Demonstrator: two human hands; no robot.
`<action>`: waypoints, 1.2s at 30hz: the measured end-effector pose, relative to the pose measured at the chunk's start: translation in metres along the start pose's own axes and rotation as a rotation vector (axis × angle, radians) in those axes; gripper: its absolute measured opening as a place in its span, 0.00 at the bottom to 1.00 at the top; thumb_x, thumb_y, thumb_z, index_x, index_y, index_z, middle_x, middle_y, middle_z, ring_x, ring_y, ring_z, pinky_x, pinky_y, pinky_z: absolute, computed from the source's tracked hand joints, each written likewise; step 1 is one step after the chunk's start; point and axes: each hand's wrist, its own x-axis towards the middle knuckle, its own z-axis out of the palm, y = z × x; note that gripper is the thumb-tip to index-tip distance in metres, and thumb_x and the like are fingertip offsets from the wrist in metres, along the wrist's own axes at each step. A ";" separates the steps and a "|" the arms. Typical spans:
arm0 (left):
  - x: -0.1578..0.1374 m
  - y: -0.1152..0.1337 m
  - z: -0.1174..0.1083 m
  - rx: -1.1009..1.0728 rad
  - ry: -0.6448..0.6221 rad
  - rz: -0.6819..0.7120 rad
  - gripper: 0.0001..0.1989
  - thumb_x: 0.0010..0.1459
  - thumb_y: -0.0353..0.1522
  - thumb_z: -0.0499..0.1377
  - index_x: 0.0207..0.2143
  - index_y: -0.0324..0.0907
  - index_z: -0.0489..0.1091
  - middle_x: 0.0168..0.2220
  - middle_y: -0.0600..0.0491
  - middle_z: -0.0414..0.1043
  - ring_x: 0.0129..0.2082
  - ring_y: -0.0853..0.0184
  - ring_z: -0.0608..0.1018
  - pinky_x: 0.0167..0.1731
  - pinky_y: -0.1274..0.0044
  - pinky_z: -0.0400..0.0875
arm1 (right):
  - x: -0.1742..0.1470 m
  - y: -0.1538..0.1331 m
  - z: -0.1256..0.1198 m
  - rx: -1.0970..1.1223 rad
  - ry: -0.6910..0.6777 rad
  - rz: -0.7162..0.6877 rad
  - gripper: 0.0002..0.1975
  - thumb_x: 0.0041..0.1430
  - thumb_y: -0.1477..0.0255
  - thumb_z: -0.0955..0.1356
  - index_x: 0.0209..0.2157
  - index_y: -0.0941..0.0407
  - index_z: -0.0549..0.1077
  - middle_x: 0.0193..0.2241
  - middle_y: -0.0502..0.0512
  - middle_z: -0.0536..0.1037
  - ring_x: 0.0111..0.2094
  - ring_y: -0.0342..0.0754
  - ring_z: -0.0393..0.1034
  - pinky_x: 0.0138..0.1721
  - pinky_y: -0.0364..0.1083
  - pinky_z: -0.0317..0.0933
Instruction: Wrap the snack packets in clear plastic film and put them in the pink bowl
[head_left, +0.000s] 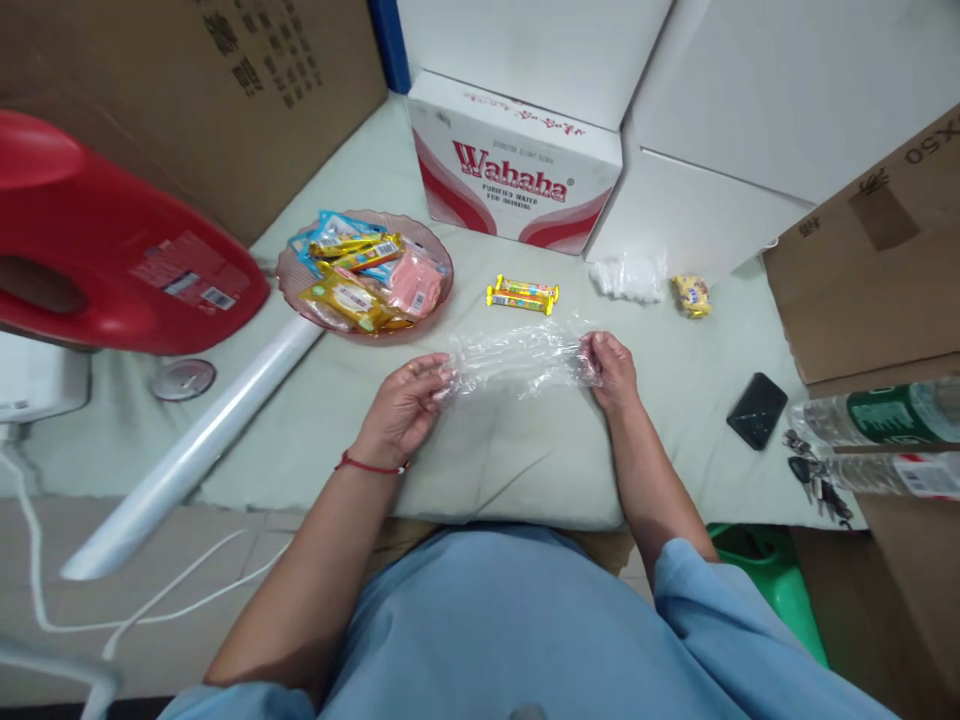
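Between my two hands a clear plastic bag [517,360] is stretched out, crinkled and see-through, above the pale green cloth. My left hand [412,405] pinches its left end, and my right hand [611,365] grips the right end. Just beyond the plastic lie two yellow snack sticks [523,295] side by side. Farther left, a pink ribbed bowl [439,300] holds several wrapped snacks in yellow, blue and pink packets. Past my right hand rest a crumpled bundle of clear plastic [628,278] and a small yellow packet [690,297].
A large red jug [127,250] and a long pale roll [195,440] lie at left. A Wahaha carton [517,170] stands at the back. On the right are a dark phone [757,411], keys [821,490], two water bottles [885,415] and a cardboard box [870,260].
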 end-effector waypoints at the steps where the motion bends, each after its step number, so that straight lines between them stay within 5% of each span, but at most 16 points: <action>1: -0.002 -0.001 0.002 0.020 0.012 0.024 0.22 0.40 0.26 0.76 0.40 0.37 0.76 0.30 0.54 0.76 0.23 0.76 0.72 0.17 0.86 0.59 | 0.002 -0.003 -0.003 -0.073 0.009 -0.024 0.24 0.55 0.46 0.75 0.39 0.52 0.78 0.30 0.49 0.75 0.28 0.44 0.64 0.30 0.44 0.61; 4: -0.008 -0.007 0.008 0.058 0.083 0.146 0.22 0.39 0.29 0.77 0.37 0.40 0.74 0.28 0.58 0.73 0.23 0.76 0.72 0.19 0.85 0.60 | 0.003 -0.020 -0.009 -0.355 0.195 -0.185 0.20 0.56 0.54 0.75 0.45 0.52 0.79 0.42 0.55 0.79 0.40 0.49 0.70 0.42 0.47 0.68; 7: -0.014 -0.013 0.012 0.110 0.098 0.259 0.22 0.40 0.32 0.77 0.38 0.42 0.74 0.31 0.57 0.75 0.28 0.73 0.75 0.25 0.83 0.65 | -0.005 -0.048 0.002 -0.499 0.312 -0.360 0.14 0.63 0.59 0.72 0.45 0.52 0.79 0.45 0.56 0.78 0.42 0.50 0.70 0.46 0.49 0.68; 14: -0.036 -0.014 0.019 0.259 -0.055 0.356 0.18 0.47 0.34 0.75 0.39 0.41 0.75 0.34 0.54 0.77 0.32 0.71 0.76 0.34 0.79 0.70 | -0.024 -0.057 0.095 -0.409 -0.547 -0.339 0.14 0.60 0.57 0.77 0.45 0.48 0.83 0.52 0.56 0.77 0.30 0.42 0.68 0.39 0.48 0.70; 18: -0.042 -0.013 0.009 0.243 0.030 0.370 0.17 0.49 0.37 0.74 0.37 0.42 0.73 0.31 0.57 0.73 0.28 0.72 0.73 0.28 0.79 0.67 | -0.023 -0.048 0.117 -0.359 -0.606 -0.343 0.13 0.63 0.55 0.75 0.38 0.50 0.84 0.48 0.57 0.79 0.36 0.46 0.74 0.39 0.48 0.72; 25: -0.050 -0.018 -0.033 0.411 0.291 0.419 0.12 0.55 0.39 0.68 0.37 0.44 0.72 0.30 0.56 0.73 0.27 0.68 0.73 0.30 0.76 0.68 | -0.064 -0.051 0.067 -0.464 -0.516 -0.466 0.07 0.69 0.62 0.72 0.42 0.46 0.85 0.48 0.58 0.83 0.48 0.53 0.79 0.51 0.55 0.74; 28: -0.062 -0.022 -0.055 0.776 0.295 0.481 0.09 0.57 0.39 0.65 0.37 0.45 0.77 0.39 0.50 0.76 0.39 0.59 0.78 0.43 0.68 0.72 | -0.097 -0.037 0.032 -0.535 -0.523 -0.423 0.09 0.71 0.64 0.70 0.45 0.45 0.84 0.51 0.59 0.82 0.51 0.54 0.79 0.52 0.56 0.75; 31: -0.076 -0.019 -0.069 1.139 0.204 0.591 0.09 0.56 0.38 0.63 0.37 0.46 0.80 0.49 0.44 0.74 0.57 0.47 0.74 0.59 0.54 0.65 | -0.130 -0.029 -0.001 -0.616 -0.590 -0.383 0.12 0.71 0.66 0.68 0.50 0.43 0.82 0.58 0.59 0.79 0.53 0.56 0.77 0.50 0.58 0.76; 33: -0.083 -0.009 -0.067 1.244 0.213 0.679 0.08 0.56 0.36 0.62 0.38 0.46 0.79 0.53 0.41 0.72 0.63 0.42 0.70 0.64 0.49 0.60 | -0.144 -0.031 -0.018 -0.648 -0.565 -0.382 0.15 0.71 0.67 0.67 0.54 0.41 0.81 0.65 0.59 0.74 0.53 0.57 0.76 0.49 0.59 0.75; 36: -0.089 0.009 -0.041 1.261 0.289 0.865 0.09 0.57 0.33 0.63 0.42 0.46 0.76 0.60 0.40 0.68 0.69 0.40 0.63 0.69 0.48 0.54 | -0.143 -0.036 -0.033 -0.682 -0.351 -0.376 0.18 0.72 0.64 0.66 0.60 0.43 0.77 0.66 0.61 0.70 0.56 0.60 0.74 0.51 0.60 0.74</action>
